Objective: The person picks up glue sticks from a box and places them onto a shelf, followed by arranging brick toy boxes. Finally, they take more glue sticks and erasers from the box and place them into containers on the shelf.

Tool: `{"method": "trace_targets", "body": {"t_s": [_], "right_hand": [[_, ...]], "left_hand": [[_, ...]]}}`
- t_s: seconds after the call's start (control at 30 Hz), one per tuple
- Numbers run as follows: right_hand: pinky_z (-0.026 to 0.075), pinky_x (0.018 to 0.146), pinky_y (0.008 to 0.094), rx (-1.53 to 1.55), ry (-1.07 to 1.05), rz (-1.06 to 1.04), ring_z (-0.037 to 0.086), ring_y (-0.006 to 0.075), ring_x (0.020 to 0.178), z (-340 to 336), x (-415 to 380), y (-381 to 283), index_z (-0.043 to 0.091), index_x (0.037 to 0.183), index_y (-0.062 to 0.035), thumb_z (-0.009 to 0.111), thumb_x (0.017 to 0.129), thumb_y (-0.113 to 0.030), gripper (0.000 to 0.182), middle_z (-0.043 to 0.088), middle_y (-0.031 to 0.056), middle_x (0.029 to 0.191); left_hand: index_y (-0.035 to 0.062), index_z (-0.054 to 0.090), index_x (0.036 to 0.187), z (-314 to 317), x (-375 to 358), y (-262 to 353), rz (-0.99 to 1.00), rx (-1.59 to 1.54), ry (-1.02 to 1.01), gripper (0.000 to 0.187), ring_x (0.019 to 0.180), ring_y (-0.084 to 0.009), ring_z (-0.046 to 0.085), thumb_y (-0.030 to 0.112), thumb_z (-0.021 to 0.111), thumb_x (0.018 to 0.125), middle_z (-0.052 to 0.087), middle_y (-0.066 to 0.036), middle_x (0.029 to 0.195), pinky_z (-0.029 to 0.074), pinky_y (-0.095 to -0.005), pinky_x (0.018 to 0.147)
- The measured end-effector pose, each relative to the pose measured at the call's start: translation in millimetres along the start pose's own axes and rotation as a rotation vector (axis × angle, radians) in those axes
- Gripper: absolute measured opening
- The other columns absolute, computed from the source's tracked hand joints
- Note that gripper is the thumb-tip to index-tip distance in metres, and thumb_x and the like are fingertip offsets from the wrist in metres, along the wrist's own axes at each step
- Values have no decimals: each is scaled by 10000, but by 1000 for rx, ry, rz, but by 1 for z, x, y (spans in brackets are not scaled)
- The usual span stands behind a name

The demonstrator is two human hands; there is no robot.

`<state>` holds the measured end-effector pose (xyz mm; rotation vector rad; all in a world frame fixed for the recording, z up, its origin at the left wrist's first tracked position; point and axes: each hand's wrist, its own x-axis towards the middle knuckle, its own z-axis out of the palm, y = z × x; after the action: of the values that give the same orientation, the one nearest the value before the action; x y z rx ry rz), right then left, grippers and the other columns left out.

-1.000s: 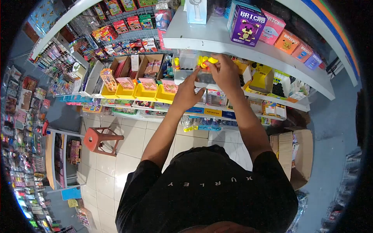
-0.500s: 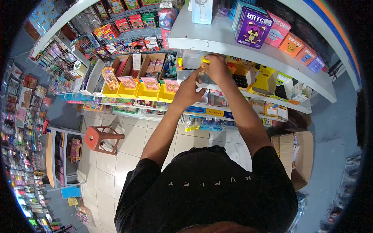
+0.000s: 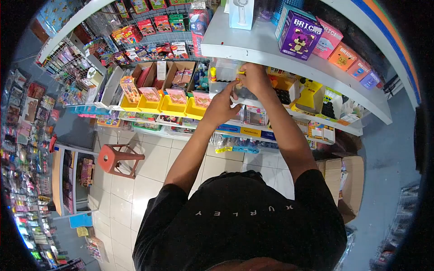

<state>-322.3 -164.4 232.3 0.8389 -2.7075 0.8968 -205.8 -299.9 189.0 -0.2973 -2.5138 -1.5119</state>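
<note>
At the shelf, my right hand [image 3: 255, 77] is closed around a small yellow item [image 3: 241, 73], mostly covered by its fingers; I cannot tell its kind. My left hand [image 3: 220, 107] reaches in from the lower left, its thumb apart from the stretched fingers, with the fingertips right at the right hand's fingers. Both hands are over a clear plastic container [image 3: 218, 91], which has dark contents along its bottom. Another small yellow item [image 3: 213, 73] stands upright at the container's left side.
Yellow bins [image 3: 173, 107] line the shelf to the left. Above the hands, a white shelf [image 3: 253, 47] juts out, carrying purple and pink brick boxes [image 3: 299, 38]. A black-and-yellow box [image 3: 308, 95] stands to the right. A red stool [image 3: 118, 159] and an open carton [image 3: 352, 187] are on the floor.
The view has shifted slightly, so the shelf appears a little farther right and lower. Both hands stay at the container, with the yellow item turned slightly in the right fingers.
</note>
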Motion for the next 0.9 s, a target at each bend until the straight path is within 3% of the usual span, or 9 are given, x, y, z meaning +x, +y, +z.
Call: {"method": "trace_targets", "body": {"t_s": [0.2, 0.3, 0.5, 0.7, 0.9], "right_hand": [[522, 694, 431, -58, 57, -56, 668, 365, 733, 7, -1, 5, 687, 808, 30, 737, 754, -108, 156, 648, 223, 737], [522, 714, 433, -66, -21, 1, 668, 360, 760, 2, 0, 0, 680, 802, 33, 705, 767, -81, 122, 652, 225, 773], [526, 755, 413, -148, -143, -141, 675, 343, 837, 2, 12, 6, 687, 838, 37, 656, 784, -36, 95, 675, 215, 895], [534, 767, 395, -215, -220, -83, 685, 324, 846, 1, 20, 5, 712, 938, 4, 650, 789, -25, 164, 689, 215, 915], [533, 725, 397, -144, -202, -24, 679, 335, 776, -1, 16, 2, 702, 869, 11, 678, 767, -44, 118, 680, 215, 831]], "left_hand": [[124, 384, 1428, 0, 0, 1, -13, -9, -2, 793, 664, -227, 580, 52, 747, 726, 576, -87, 864, 503, -353, 653], [122, 385, 1426, 0, 0, 2, -7, -14, -7, 788, 666, -227, 581, 52, 745, 728, 575, -86, 866, 505, -352, 660], [130, 382, 1425, 1, 3, 0, -11, -21, -20, 782, 669, -223, 582, 58, 745, 736, 573, -84, 871, 509, -350, 665], [139, 381, 1426, 1, 3, -2, -7, -36, -22, 784, 664, -218, 583, 51, 739, 734, 573, -83, 871, 505, -345, 654], [151, 374, 1428, 1, 3, -5, 2, -40, -19, 766, 685, -162, 561, 41, 736, 762, 562, -51, 865, 484, -294, 651]]}}
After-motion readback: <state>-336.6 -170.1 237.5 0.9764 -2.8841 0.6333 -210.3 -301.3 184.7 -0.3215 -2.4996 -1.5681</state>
